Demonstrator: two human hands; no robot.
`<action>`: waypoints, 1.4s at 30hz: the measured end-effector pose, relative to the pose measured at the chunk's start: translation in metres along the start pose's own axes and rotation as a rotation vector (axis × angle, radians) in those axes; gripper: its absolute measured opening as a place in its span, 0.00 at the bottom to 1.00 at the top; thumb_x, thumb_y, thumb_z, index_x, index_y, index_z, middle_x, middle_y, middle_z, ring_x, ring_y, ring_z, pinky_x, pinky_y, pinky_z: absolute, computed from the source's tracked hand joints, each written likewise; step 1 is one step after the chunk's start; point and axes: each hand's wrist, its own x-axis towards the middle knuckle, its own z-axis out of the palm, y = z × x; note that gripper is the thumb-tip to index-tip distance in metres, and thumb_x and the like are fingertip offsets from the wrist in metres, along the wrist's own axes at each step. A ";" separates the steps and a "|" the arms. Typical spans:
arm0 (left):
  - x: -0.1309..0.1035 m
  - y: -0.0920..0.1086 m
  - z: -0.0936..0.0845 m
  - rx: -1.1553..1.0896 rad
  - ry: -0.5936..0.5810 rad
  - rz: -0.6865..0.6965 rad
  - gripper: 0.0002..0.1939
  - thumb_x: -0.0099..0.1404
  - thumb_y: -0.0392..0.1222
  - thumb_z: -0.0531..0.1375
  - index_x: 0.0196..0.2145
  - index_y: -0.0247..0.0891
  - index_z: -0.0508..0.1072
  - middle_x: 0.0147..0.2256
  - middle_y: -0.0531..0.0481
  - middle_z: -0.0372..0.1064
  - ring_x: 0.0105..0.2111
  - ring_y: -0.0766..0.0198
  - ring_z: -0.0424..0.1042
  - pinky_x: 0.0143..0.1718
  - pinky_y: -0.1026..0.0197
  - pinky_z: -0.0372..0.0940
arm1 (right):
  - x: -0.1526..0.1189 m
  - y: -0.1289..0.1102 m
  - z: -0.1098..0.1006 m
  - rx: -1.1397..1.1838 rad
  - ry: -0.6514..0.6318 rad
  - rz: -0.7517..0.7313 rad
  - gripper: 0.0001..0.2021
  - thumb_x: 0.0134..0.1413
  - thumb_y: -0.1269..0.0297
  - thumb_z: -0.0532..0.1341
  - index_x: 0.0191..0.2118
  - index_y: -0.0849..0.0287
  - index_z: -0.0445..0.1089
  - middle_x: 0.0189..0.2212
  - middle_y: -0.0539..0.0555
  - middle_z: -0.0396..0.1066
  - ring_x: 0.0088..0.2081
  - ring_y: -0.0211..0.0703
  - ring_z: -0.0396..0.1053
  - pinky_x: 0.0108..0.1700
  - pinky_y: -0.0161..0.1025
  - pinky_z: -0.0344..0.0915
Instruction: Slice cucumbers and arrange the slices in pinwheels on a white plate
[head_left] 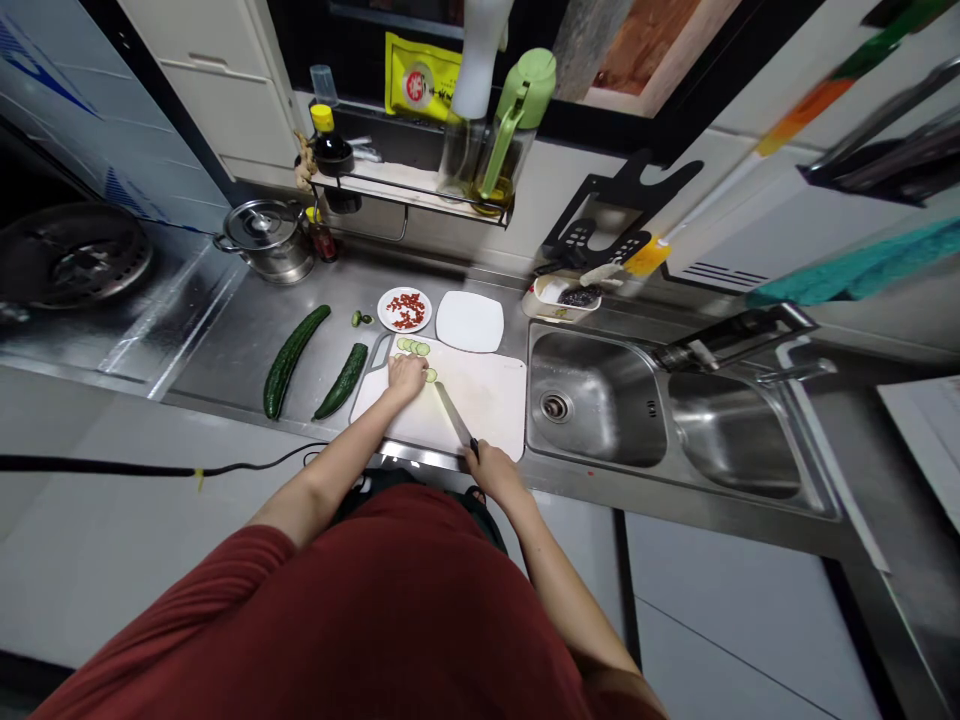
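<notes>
Holding a cucumber piece (431, 376) and knife (453, 412) at a white cutting board (491, 400)
Gripping the cucumber piece against the cutting board under the curled left hand (407, 378), nearly all hidden except for a pale round end; clasping the knife in the closed right hand (493, 471), covering most of its handle, angling its tip close to that end; showing cucumber slices (413, 346) just beyond the left hand, overlapped and hard to count.

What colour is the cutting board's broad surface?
White: the cutting board shows it plainly in the head view.
</notes>
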 end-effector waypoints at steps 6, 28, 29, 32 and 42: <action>-0.001 0.004 0.002 0.008 0.016 -0.001 0.10 0.61 0.41 0.57 0.39 0.42 0.75 0.45 0.43 0.72 0.48 0.51 0.66 0.51 0.49 0.52 | 0.000 0.008 0.003 0.039 0.058 -0.011 0.21 0.67 0.51 0.45 0.46 0.60 0.68 0.42 0.62 0.74 0.45 0.49 0.72 0.43 0.38 0.60; -0.015 -0.006 0.008 -0.331 0.053 -0.195 0.04 0.58 0.40 0.60 0.33 0.43 0.73 0.33 0.54 0.75 0.37 0.63 0.72 0.43 0.60 0.59 | 0.011 0.011 0.000 0.074 0.123 0.064 0.23 0.67 0.49 0.44 0.48 0.60 0.67 0.41 0.62 0.74 0.45 0.50 0.72 0.42 0.37 0.60; -0.016 -0.008 0.008 -0.342 0.065 -0.199 0.04 0.58 0.40 0.60 0.33 0.43 0.72 0.33 0.55 0.75 0.37 0.64 0.72 0.43 0.61 0.59 | 0.011 0.010 0.000 0.078 0.123 0.061 0.23 0.67 0.49 0.44 0.48 0.60 0.67 0.42 0.62 0.74 0.46 0.50 0.72 0.42 0.38 0.60; -0.021 -0.011 0.007 -0.364 0.093 -0.207 0.04 0.58 0.40 0.60 0.33 0.43 0.72 0.32 0.56 0.74 0.36 0.65 0.72 0.43 0.61 0.59 | 0.011 0.006 0.000 0.085 0.119 0.062 0.23 0.67 0.49 0.44 0.49 0.60 0.67 0.43 0.62 0.74 0.46 0.50 0.71 0.43 0.38 0.61; -0.030 -0.036 -0.001 -0.384 0.165 -0.329 0.09 0.57 0.44 0.62 0.36 0.44 0.68 0.33 0.57 0.74 0.35 0.66 0.72 0.39 0.64 0.59 | 0.011 0.005 -0.001 0.086 0.118 0.079 0.24 0.67 0.49 0.44 0.49 0.61 0.68 0.42 0.63 0.74 0.46 0.51 0.71 0.43 0.39 0.61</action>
